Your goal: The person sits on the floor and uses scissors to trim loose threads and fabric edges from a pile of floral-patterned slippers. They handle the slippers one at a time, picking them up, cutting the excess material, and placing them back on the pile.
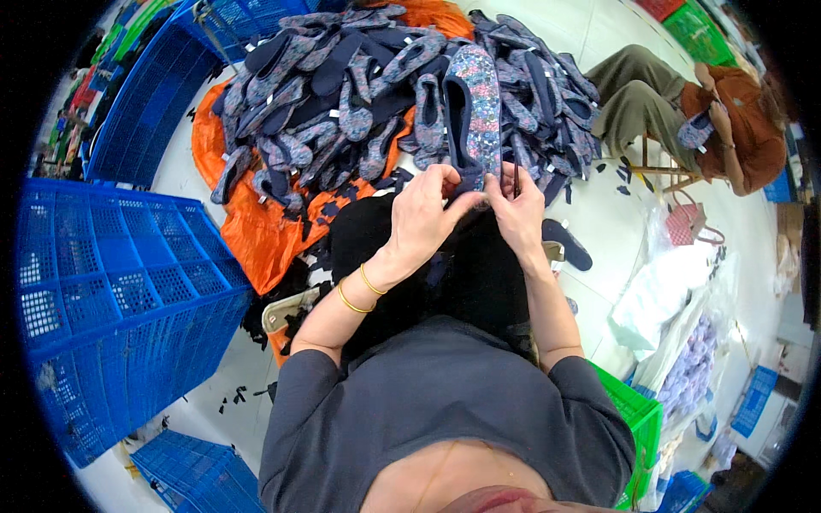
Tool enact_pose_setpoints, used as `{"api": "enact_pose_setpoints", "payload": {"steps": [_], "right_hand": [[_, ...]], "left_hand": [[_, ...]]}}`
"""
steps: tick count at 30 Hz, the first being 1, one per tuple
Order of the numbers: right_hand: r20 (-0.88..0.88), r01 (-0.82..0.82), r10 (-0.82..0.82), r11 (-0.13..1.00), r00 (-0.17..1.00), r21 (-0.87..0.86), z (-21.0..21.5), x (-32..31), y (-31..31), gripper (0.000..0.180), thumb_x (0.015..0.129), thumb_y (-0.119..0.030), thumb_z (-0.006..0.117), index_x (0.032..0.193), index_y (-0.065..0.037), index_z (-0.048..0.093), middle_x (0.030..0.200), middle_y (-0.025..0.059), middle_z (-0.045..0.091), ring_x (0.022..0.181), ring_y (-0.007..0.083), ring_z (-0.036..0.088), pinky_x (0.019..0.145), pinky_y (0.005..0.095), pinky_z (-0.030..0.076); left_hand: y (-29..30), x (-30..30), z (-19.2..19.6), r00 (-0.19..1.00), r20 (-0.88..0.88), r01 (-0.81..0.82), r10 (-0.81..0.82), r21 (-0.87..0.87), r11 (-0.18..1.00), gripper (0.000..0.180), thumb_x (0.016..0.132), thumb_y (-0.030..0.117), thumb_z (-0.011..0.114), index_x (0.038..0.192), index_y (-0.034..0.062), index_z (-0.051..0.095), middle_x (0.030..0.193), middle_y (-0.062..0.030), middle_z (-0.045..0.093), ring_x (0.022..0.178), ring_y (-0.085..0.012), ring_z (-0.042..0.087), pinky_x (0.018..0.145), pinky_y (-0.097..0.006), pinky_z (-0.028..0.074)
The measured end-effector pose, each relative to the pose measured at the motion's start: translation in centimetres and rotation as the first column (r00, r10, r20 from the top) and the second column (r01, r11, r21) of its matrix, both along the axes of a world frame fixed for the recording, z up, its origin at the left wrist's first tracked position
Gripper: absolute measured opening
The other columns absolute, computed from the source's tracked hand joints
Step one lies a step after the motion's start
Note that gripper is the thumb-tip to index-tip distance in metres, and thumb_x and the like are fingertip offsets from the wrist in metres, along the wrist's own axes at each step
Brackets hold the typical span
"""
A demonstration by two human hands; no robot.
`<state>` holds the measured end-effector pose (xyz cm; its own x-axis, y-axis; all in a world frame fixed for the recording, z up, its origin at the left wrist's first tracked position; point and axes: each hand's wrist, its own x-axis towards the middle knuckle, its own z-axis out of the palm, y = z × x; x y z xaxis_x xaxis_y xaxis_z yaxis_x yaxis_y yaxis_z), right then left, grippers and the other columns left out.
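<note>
We hold the shoe (pixel 473 107) up over our lap, in front of the big pile (pixel 359 94). Our left hand (pixel 422 214) and right hand (pixel 518 209) both pinch its heel. Grip tight, keep it steady and go slow

left hand (pixel 421 214) fingers curled, pinching | right hand (pixel 516 209) pinching | hands close together, forearms raised

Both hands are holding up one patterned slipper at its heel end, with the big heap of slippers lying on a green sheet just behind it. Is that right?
Not quite: the sheet under the heap of slippers is orange, not green, as the head view shows. The rest holds: the left hand and the right hand both grip the heel end of one patterned slipper, with the heap just behind it.
</note>
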<state>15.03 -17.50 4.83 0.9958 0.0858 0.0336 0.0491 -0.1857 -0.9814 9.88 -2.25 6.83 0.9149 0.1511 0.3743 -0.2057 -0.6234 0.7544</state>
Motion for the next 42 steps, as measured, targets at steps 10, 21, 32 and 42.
{"api": "enact_pose_setpoints", "payload": {"steps": [10, 21, 32, 42], "right_hand": [[-0.537, -0.024, 0.255, 0.917, 0.804, 0.399, -4.4, -10.0, 2.7, 0.014, 0.094, -0.016, 0.061, 0.097, -0.002, 0.062, 0.071, -0.0047, 0.051, 0.047, -0.0002, 0.036, 0.039, 0.0194, 0.022], [0.100, -0.406, 0.473, 0.831, 0.875, -0.379, -1.7, -12.0, -2.1, 0.040, 0.095, -0.017, 0.059, 0.131, -0.001, 0.051, 0.093, 0.0094, 0.057, 0.069, 0.0189, 0.057, 0.063, 0.0298, 0.046], [-0.245, -0.415, 0.439, 0.898, 0.865, 0.144, -3.5, -11.8, -0.8, 0.027, 0.098, -0.015, 0.057, 0.117, 0.002, 0.051, 0.096, 0.0044, 0.061, 0.077, 0.0107, 0.057, 0.073, 0.0261, 0.049], [-0.373, -0.212, 0.409, 0.858, 0.833, 0.468, -5.6, -15.1, 1.2, 0.031, 0.103, -0.024, 0.045, 0.124, -0.002, 0.041, 0.096, 0.0070, 0.058, 0.076, 0.0107, 0.058, 0.053, 0.0167, 0.040]], "left_hand": [[4.1, -9.4, -2.6, 0.903, -0.330, -0.094, -0.275, -0.776, 0.624, 0.020, 0.091, 0.013, 0.068, 0.103, -0.0021, 0.067, 0.086, 0.0010, 0.065, 0.077, -0.0037, 0.057, 0.068, -0.020, 0.047], [4.7, -13.3, -3.8, 0.829, -0.345, -0.167, -0.441, -0.904, 0.394, 0.021, 0.097, 0.014, 0.059, 0.112, 0.0002, 0.060, 0.097, -0.0071, 0.068, 0.088, -0.0137, 0.065, 0.083, -0.029, 0.053], [3.5, -13.4, -3.8, 0.898, -0.348, -0.172, -0.268, -0.840, 0.515, 0.023, 0.093, 0.016, 0.065, 0.107, -0.0024, 0.063, 0.098, -0.0045, 0.066, 0.091, -0.0099, 0.063, 0.081, -0.025, 0.051], [5.5, -11.3, -0.9, 0.879, -0.377, 0.160, -0.291, -0.342, 0.926, 0.020, 0.089, 0.014, 0.066, 0.101, -0.0016, 0.067, 0.109, -0.0120, 0.067, 0.103, -0.0217, 0.064, 0.091, -0.033, 0.048]]}}
